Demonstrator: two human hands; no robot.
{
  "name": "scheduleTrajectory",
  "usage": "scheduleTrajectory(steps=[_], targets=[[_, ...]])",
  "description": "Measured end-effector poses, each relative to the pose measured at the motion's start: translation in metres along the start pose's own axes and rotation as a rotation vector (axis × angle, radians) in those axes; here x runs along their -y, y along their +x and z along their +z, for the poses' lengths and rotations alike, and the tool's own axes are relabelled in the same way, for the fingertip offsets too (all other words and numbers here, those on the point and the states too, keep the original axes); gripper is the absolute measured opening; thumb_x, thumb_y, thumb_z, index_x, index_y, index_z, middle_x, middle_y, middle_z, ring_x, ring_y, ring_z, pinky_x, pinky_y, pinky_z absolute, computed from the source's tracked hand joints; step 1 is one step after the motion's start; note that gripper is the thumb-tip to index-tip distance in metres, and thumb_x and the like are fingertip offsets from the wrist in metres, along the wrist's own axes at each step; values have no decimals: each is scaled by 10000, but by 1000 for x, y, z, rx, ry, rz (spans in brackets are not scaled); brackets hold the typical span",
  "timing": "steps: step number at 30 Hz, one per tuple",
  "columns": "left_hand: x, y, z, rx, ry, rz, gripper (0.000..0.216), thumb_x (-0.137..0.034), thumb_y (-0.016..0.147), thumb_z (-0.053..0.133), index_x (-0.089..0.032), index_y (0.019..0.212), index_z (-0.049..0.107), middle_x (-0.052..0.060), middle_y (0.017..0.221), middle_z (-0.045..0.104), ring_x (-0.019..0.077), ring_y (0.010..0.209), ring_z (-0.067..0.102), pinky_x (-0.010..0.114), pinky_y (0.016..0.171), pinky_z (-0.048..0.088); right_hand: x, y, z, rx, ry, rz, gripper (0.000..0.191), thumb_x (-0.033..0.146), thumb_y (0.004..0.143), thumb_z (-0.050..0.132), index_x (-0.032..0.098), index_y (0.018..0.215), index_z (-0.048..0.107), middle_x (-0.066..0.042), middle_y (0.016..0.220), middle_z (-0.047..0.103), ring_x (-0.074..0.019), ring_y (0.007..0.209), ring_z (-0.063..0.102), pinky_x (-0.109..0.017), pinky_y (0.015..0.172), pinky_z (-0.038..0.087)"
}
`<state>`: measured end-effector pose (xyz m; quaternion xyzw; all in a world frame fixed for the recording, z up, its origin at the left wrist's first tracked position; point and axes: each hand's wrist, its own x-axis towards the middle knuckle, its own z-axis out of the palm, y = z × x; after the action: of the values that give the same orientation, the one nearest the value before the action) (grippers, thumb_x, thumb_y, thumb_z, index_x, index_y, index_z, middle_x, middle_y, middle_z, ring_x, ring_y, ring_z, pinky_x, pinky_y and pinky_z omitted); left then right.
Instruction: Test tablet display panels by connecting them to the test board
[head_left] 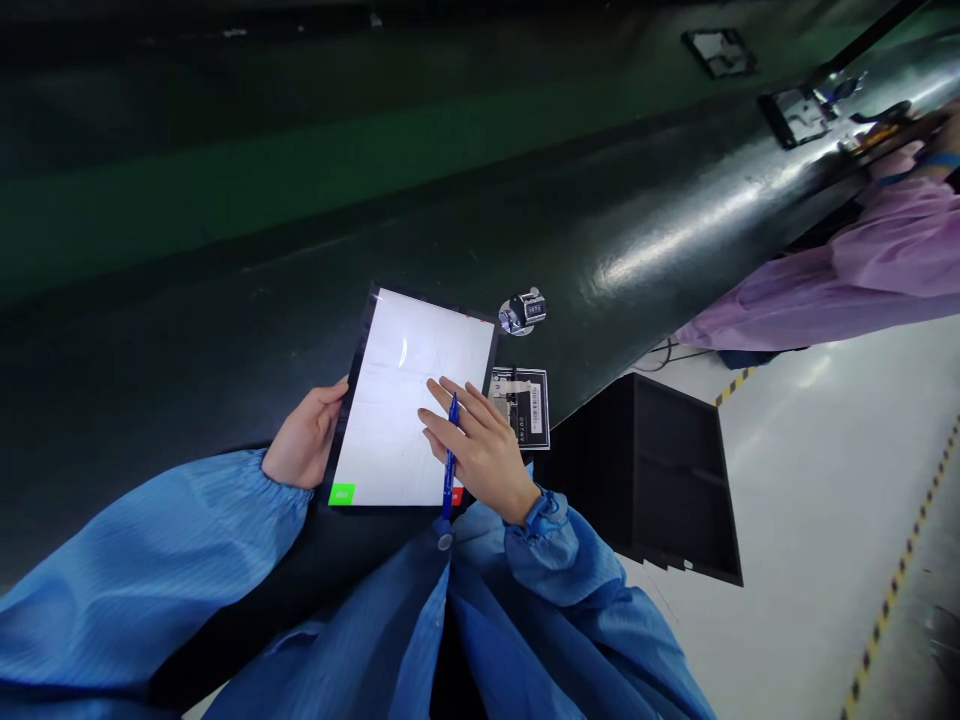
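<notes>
L hand: [304, 438] curled round left edge of tablet [412, 400], thumb on top, holding it; fingers hidden behind it.
R hand: [480, 455] half-curled over lower right of screen, fingers not quite closed; blue pen [451, 462] looks held in it, exact grip hard to see.
Tablet: held over dark table [187, 330], tilted in view; screen washed out, text unreadable. Green btn [342, 494] btm left, red btn [457, 496] mostly hidden by R hand.
Nearby: barcode card [519, 408] just right of tablet, partly under R hand; small counter [523, 312] just past top right corner.
Further out: black box [645, 480] below table edge; co-worker's lilac sleeve [892, 250] top right, hand blurred, cut off by frame; black-framed plates [796, 115] on table; yellow-black tape [896, 570] on floor.
</notes>
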<state>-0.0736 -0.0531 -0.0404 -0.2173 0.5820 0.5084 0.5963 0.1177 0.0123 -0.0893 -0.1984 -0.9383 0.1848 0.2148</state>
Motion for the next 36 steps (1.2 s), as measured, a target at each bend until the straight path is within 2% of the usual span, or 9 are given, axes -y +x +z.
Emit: scheduleTrajectory(steps=[3, 6, 9, 11, 13, 19, 22, 28, 36], targets=[[1, 0, 0, -10, 17, 7, 434, -215, 984, 344, -127, 1315, 609, 29, 900, 754, 250, 851, 721, 311, 791, 584, -9, -1, -16, -116, 64, 60, 200, 213, 963, 580, 191, 1142, 667, -96, 1386, 584, -233, 1335, 523, -412, 1110, 482], [1, 0, 1, -14, 24, 15, 432, -218, 982, 343, -130, 1304, 617, 25, 867, 751, 242, 833, 722, 306, 794, 584, -27, -11, -33, -265, 114, 235, 211, 185, 947, 598, 212, 1145, 666, -83, 1306, 641, -208, 1169, 640, -360, 1003, 543], [1, 0, 0, -31, 34, 8, 422, -222, 985, 346, -129, 1289, 624, 20, 838, 748, 234, 828, 721, 299, 798, 584, -48, -26, -38, -316, 91, 404, 160, 192, 957, 583, 219, 1068, 695, -45, 1035, 731, -174, 904, 701, -297, 808, 574], [1, 1, 0, -53, 52, 5, 417, -226, 986, 349, -115, 1271, 631, 23, 835, 747, 228, 824, 719, 283, 779, 585, -60, -35, -34, -307, 69, 464, 149, 224, 967, 570, 207, 1005, 713, -26, 868, 723, -154, 751, 680, -267, 682, 548], [1, 2, -2, -57, 66, 12, 414, -228, 981, 356, -111, 1268, 630, 26, 861, 750, 227, 828, 718, 274, 758, 586, -69, -40, -27, -285, 76, 476, 169, 243, 969, 559, 193, 968, 720, -23, 818, 706, -139, 692, 656, -251, 633, 520], [1, 6, -6, -41, 51, 17, 412, -215, 969, 359, -125, 1271, 625, 22, 896, 752, 240, 816, 716, 308, 770, 594, -79, -39, -16, -209, 59, 440, 211, 268, 977, 529, 196, 963, 727, -25, 820, 708, -131, 679, 647, -240, 654, 505], [1, 5, -6, -20, 28, 12, 411, -209, 974, 352, -136, 1264, 635, 16, 858, 749, 242, 807, 717, 328, 796, 596, -81, -36, -14, -200, 45, 445, 216, 267, 979, 525, 192, 967, 727, -30, 846, 722, -139, 708, 664, -240, 671, 510], [0, 2, -2, -65, 14, -14, 405, -230, 981, 353, -137, 1251, 640, 18, 876, 751, 242, 807, 720, 327, 796, 598, -83, -34, -13, -223, 20, 415, 198, 239, 972, 549, 182, 982, 739, -30, 843, 727, -133, 685, 662, -229, 638, 490], [0, 2, -3, -45, 16, -6, 405, -207, 971, 341, -126, 1233, 640, 32, 873, 749, 258, 839, 719, 350, 811, 603, -82, -35, -13, -155, -65, 418, 214, 257, 984, 543, 186, 1006, 744, -34, 844, 729, -139, 702, 665, -234, 659, 473]])
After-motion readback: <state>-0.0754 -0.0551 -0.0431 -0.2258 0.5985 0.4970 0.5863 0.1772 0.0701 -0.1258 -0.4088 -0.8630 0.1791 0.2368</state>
